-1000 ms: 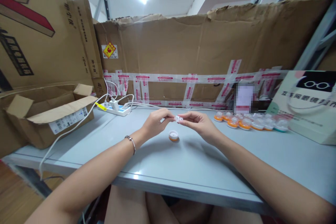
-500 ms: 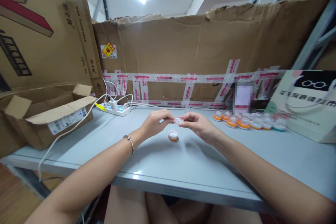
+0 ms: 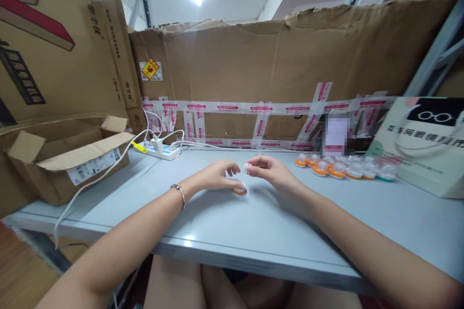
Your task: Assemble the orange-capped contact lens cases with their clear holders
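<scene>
Between the thumb and fingers of my right hand (image 3: 267, 169) is a small white perforated piece (image 3: 247, 168), held above the table. My left hand (image 3: 222, 175) has its fingers apart and holds nothing. Its thumb reaches over a small round white cap with an orange base (image 3: 239, 191), which sits on the table just below and partly hidden by the thumb. Whether the thumb touches the cap I cannot tell.
Several clear-topped round pieces with orange, white and green bases (image 3: 337, 170) stand at the right. Behind them is a paper bag (image 3: 409, 154). At the left are a power strip (image 3: 168, 153), a white cable (image 3: 90, 181) and an opened cardboard box (image 3: 65, 154). Taped cardboard (image 3: 232, 67) walls the back.
My left hand has let go of the small white piece, opened, and dropped down toward the orange-based cap. My right hand keeps the piece in nearly the same place.
</scene>
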A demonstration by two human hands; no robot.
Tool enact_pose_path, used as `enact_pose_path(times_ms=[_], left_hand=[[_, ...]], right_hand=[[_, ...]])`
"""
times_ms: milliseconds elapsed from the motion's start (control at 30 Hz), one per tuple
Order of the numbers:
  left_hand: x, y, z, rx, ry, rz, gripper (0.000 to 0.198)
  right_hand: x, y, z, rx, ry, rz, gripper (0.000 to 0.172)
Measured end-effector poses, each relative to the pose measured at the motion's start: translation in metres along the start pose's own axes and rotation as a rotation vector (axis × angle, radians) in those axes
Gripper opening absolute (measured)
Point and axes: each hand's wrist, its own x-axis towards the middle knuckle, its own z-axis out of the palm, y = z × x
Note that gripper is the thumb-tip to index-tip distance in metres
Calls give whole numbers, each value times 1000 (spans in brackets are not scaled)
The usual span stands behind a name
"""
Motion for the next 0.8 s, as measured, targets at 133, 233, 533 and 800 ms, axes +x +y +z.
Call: enact_pose_path(times_ms=[133,233,533,800], left_hand=[[-2,-2,2,90,-144,-17,45],[-1,-1,4,110,-155,-28,39],[1,0,3,63,-196,-52,35],[0,-1,5,30,-213,-49,33]], right_hand=[[-1,9,8,-126,-75,-4,22],[0,15,12,-154,-103,-4,18],[3,18,12,-288,-125,-60,12],[0,15,15,-519,-124,-173,10]])
